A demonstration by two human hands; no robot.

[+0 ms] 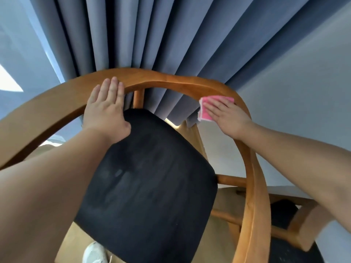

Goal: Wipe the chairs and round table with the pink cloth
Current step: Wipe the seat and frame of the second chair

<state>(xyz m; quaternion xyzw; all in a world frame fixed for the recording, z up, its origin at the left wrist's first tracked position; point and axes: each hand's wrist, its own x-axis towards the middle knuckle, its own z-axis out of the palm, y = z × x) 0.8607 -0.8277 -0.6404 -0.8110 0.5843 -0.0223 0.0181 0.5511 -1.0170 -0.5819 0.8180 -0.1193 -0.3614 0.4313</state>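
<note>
At two o'clock on the chair (161, 76) rail, the right hand (228, 119) presses the pink cloth (206, 113) with straight fingers; at ten, the left hand (106, 111) rests flat.

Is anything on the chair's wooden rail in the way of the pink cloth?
Yes, the left hand rests flat on the rail, further along from the pink cloth under the right hand. Nothing else shows on the rail between them.
</note>
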